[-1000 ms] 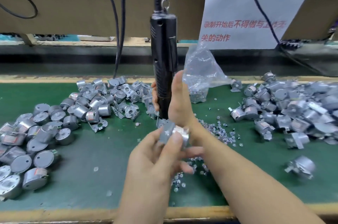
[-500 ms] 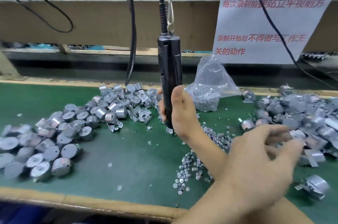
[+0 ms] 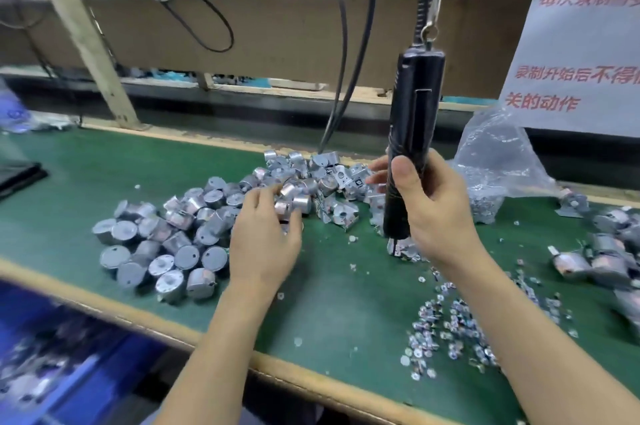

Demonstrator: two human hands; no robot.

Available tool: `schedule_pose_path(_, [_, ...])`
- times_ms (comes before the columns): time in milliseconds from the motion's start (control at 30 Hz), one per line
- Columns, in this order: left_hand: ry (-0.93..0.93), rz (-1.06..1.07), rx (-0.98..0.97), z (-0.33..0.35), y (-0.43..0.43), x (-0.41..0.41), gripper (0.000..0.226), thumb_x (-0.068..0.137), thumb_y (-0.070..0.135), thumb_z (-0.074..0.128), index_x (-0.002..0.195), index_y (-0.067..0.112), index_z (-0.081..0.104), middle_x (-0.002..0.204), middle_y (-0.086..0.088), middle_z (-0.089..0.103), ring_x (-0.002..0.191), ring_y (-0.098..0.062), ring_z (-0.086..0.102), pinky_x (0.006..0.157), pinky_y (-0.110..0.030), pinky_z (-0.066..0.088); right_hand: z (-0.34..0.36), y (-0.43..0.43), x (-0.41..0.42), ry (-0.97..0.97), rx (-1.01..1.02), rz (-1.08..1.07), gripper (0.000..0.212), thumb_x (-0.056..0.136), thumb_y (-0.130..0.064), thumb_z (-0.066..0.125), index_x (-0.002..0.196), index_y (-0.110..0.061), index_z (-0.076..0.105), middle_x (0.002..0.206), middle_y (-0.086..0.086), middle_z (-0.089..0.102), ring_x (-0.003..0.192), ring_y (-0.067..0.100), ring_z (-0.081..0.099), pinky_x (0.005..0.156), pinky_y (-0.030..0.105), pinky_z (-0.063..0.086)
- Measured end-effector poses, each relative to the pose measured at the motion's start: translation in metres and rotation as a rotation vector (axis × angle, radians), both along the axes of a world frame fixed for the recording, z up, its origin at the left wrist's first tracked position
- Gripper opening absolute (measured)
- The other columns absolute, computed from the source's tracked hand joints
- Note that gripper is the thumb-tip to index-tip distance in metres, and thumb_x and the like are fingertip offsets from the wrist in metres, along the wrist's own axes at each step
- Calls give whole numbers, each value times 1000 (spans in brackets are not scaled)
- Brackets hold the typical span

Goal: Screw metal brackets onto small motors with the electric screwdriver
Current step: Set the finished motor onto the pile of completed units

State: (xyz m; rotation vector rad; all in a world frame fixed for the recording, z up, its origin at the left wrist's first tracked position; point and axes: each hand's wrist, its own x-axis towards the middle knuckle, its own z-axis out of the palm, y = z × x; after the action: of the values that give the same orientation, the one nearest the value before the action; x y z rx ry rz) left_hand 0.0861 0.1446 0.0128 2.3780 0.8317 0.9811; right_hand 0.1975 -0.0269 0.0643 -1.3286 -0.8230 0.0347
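Head view showed the right hand (image 3: pixel 436 216) clamped round the electric screwdriver (image 3: pixel 412 133), the left hand (image 3: pixel 263 241) curled, grip unclear, over motors (image 3: pixel 194 227) heaped on the tabletop (image 3: pixel 346 303) toward its far edge: likely light, rigid, slippery cans best pinched across their round sides.

motors (image 3: pixel 180 234) lie left of screwdriver (image 3: pixel 412 133), screws (image 3: pixel 450 331) right.
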Motion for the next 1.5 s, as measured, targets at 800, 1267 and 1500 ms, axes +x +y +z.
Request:
schedule_pose_path(800, [304, 21, 124, -19, 11, 7, 37, 96, 37, 53, 128, 18, 50, 117, -11, 43, 103, -34, 51, 70, -40, 42, -5, -16, 21, 302, 29, 290, 90, 54, -101, 50, 74, -13, 51, 54, -1, 47, 42, 15, 37, 48, 27, 33])
schedule_pose_path(1267, [190, 47, 135, -20, 13, 6, 21, 94, 33, 56, 110, 20, 57, 94, -8, 67, 95, -35, 57, 61, -34, 35, -10, -16, 23, 358, -12, 381, 82, 57, -100, 48, 65, -18, 56, 54, -1, 47, 41, 15, 38, 46, 24, 33])
schedule_pose_path(1500, [81, 90, 99, -19, 12, 6, 20, 93, 28, 57, 110, 20, 63, 78, -6, 70, 80, -37, 62, 63, -36, 42, -8, -16, 20, 342, 27, 375, 84, 56, -98, 49, 69, -15, 53, 54, -1, 46, 42, 15, 38, 48, 28, 32])
